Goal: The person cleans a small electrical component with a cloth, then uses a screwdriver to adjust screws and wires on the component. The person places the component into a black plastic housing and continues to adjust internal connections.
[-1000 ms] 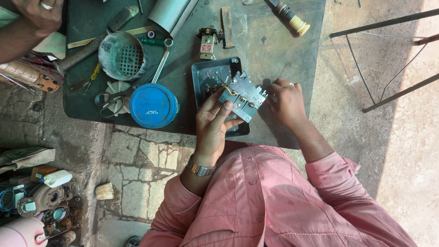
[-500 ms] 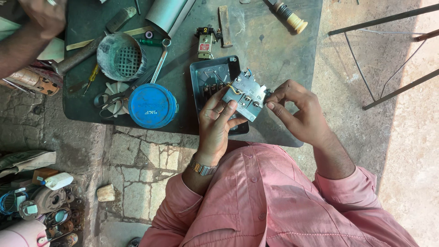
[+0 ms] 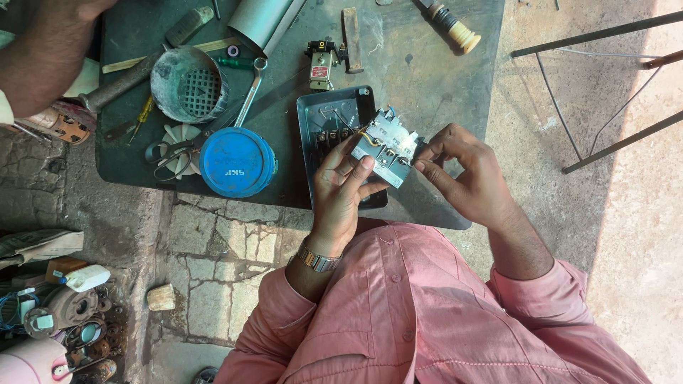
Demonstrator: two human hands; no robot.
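Head view: both hands clamp a grey electrical switch block (image 3: 386, 147) above a dark worktop (image 3: 427, 78).

Left hand (image 3: 341, 186) grips the block's lower left edge, thumb across its face; right hand (image 3: 466, 171) pinches its right end with fingertips. Its long axis runs from upper left down to lower right, terminal face up, over a grey metal tray (image 3: 331, 114). Half a second ago the right hand sat slightly lower; the block has barely shifted. A blue round lid (image 3: 237, 162) lies left.
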